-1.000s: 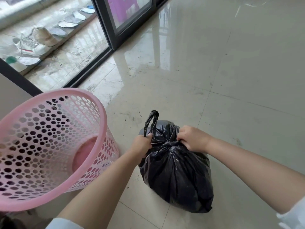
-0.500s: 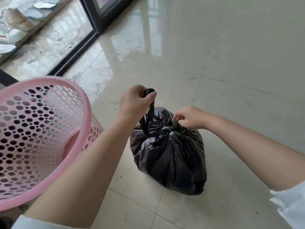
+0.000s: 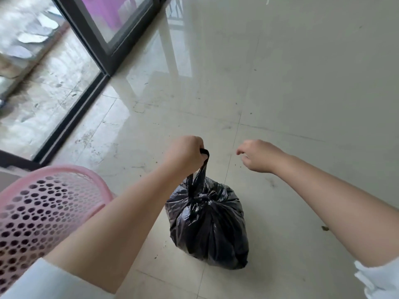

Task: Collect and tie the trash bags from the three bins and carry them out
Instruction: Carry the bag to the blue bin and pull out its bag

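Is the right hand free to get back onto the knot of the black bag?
Probably yes: the right hand holds nothing, and nothing lies between it and the knot; the left hand grips only the handle loop.

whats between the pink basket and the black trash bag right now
In the head view, the person's left forearm crosses the gap between the pink basket and the black trash bag; its left hand grips the bag's handle loop. Beneath lies bare tile floor.

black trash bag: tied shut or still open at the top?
Tied shut. The black plastic trash bag is gathered into a knot at its neck, with the left hand gripping the handle loop above it.
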